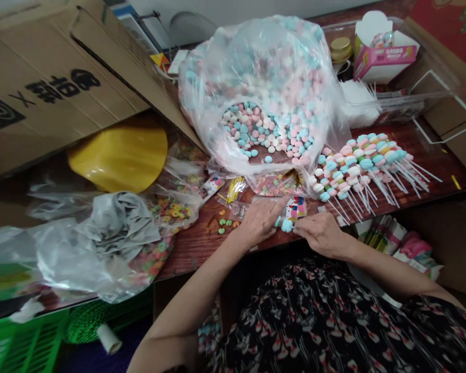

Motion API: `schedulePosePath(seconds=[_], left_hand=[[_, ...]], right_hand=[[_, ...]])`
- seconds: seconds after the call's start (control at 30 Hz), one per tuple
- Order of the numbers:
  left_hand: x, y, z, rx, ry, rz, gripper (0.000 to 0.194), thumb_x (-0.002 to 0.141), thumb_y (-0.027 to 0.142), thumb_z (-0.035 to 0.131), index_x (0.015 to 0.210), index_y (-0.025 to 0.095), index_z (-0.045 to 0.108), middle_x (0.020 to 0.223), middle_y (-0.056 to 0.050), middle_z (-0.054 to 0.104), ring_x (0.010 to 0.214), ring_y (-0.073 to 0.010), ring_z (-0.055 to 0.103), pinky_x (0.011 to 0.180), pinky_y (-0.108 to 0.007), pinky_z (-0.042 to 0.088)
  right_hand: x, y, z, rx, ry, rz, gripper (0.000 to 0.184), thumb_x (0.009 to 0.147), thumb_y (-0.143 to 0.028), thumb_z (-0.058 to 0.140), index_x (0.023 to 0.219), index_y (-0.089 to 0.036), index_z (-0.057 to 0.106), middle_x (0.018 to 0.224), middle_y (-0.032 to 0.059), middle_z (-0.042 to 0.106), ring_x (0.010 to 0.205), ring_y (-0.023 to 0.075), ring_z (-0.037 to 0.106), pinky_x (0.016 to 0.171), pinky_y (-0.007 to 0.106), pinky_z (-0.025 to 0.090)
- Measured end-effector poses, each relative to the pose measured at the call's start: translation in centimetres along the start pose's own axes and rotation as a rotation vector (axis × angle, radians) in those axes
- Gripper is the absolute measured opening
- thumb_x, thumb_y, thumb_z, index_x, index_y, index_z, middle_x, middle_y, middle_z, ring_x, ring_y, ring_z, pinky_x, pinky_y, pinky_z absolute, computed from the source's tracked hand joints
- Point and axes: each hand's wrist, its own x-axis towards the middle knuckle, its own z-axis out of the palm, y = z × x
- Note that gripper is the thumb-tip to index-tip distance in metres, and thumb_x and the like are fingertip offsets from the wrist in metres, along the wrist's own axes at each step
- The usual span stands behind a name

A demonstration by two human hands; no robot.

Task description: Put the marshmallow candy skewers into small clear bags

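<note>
Floral blouse [306,321]; left hand [260,220], right hand [322,233] half-curled at blue candy [286,225], grip hidden.

Ahead of my left hand [259,221], the plastic bag of candies [256,88] blocks the way; ahead of my right hand [322,234], lollipop rows [357,171] crowd in. Nearer my body, a strip of wooden tabletop [202,248] lets me slide left.

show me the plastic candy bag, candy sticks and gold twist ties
plastic candy bag [256,67], head view, upper plastic
candy sticks [353,171], head view, middle candies
gold twist ties [235,189], head view, bundle middle
</note>
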Motion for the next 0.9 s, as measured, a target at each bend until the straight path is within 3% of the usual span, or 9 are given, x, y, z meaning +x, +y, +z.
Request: schedulePosePath(seconds=[0.1, 0.17, 0.3, 0.4, 0.47, 0.57, 0.63, 0.8, 0.9], left_hand=[[0.1, -0.3, 0.6, 0.012, -0.023, 0.018, 0.075, 0.077, 0.015, 0.052, 0.149, 0.011, 0.029, 0.101, -0.014, 0.067, 0.093, -0.0279, 0.062, 0.082, -0.04, 0.048], [0.2, -0.3, 1.4, 0.012, -0.018, 0.007, 0.073, 0.079, 0.017, 0.052, 0.149, 0.013, 0.03, 0.098, -0.013, 0.067, 0.092, -0.0277, 0.062, 0.081, -0.04, 0.048], [0.4, -0.2, 2.0, -0.085, 0.033, -0.034, 0.079, 0.079, 0.016, 0.053, 0.152, 0.014, 0.023, 0.105, -0.013, 0.066, 0.098, -0.0261, 0.061, 0.083, -0.037, 0.047], [0.6, -0.6, 0.7, -0.1, 0.019, -0.111, 0.087, 0.075, 0.024, 0.06, 0.152, 0.012, 0.02, 0.123, -0.018, 0.061, 0.111, -0.0303, 0.057, 0.088, -0.04, 0.046], [0.5, -1.2, -0.5, -0.049, -0.021, -0.149, 0.085, 0.072, 0.025, 0.065, 0.148, 0.011, 0.031, 0.129, -0.02, 0.057, 0.119, -0.0348, 0.052, 0.092, -0.044, 0.043], [0.1, -2.2, -1.4, -0.052, -0.091, -0.158, 0.058, 0.068, 0.014, 0.062, 0.126, 0.016, 0.057, 0.115, -0.015, 0.065, 0.111, -0.031, 0.057, 0.091, -0.041, 0.043], [-0.1, -2.6, -1.2, -0.16, -0.105, -0.168, 0.041, 0.069, 0.01, 0.059, 0.109, 0.017, 0.065, 0.102, -0.01, 0.069, 0.097, -0.0247, 0.061, 0.084, -0.035, 0.045], [-0.1, -2.2, -0.3, -0.522, -0.074, -0.18, 0.014, 0.074, 0.013, 0.055, 0.083, 0.015, 0.066, 0.069, 0.001, 0.063, 0.064, -0.0117, 0.055, 0.063, -0.02, 0.04], [0.0, -1.9, -0.4, -0.592, -0.085, -0.195, 0.011, 0.076, 0.016, 0.056, 0.079, 0.014, 0.066, 0.063, 0.003, 0.059, 0.058, -0.009, 0.05, 0.058, -0.018, 0.036]], right_hand=[[0.4, 0.0, 0.5, -0.055, -0.119, 0.04, 0.022, 0.092, -0.02, 0.049, 0.077, -0.019, 0.064, 0.068, 0.0014, 0.069, 0.058, 0.0118, 0.055, 0.058, 0.028, 0.023], [0.8, 0.3, 0.7, -0.128, -0.113, 0.081, 0.019, 0.09, -0.016, 0.049, 0.082, -0.018, 0.066, 0.07, 0.003, 0.07, 0.057, 0.0127, 0.054, 0.057, 0.029, 0.022], [1.2, 0.6, 1.7, -0.146, 0.043, 0.092, 0.021, 0.089, -0.017, 0.047, 0.085, -0.018, 0.067, 0.07, 0.0035, 0.069, 0.062, 0.0138, 0.055, 0.06, 0.028, 0.027], [1.1, 0.9, 2.6, -0.152, 0.177, 0.026, 0.021, 0.09, -0.016, 0.047, 0.083, -0.019, 0.067, 0.07, 0.0028, 0.068, 0.063, 0.0137, 0.054, 0.062, 0.028, 0.029], [0.9, 1.2, 2.8, -0.165, 0.255, -0.012, 0.021, 0.09, -0.016, 0.048, 0.082, -0.019, 0.067, 0.071, 0.003, 0.067, 0.064, 0.0137, 0.053, 0.063, 0.029, 0.029], [0.8, 1.7, 2.6, -0.162, 0.332, -0.058, 0.02, 0.09, -0.016, 0.05, 0.082, -0.019, 0.068, 0.07, 0.0025, 0.066, 0.065, 0.0134, 0.052, 0.063, 0.03, 0.029], [0.7, 1.9, 2.4, -0.151, 0.371, -0.072, 0.018, 0.09, -0.017, 0.052, 0.082, -0.019, 0.068, 0.067, 0.0013, 0.065, 0.063, 0.0129, 0.05, 0.062, 0.03, 0.029], [0.4, 2.5, 2.0, -0.186, 0.464, -0.104, 0.014, 0.089, -0.017, 0.055, 0.089, -0.02, 0.069, 0.067, 0.0005, 0.066, 0.063, 0.0127, 0.048, 0.062, 0.031, 0.028], [0.2, 2.6, 1.5, -0.225, 0.512, -0.136, 0.018, 0.088, -0.015, 0.054, 0.092, -0.022, 0.07, 0.071, 0.0005, 0.069, 0.064, 0.012, 0.049, 0.063, 0.032, 0.028]])
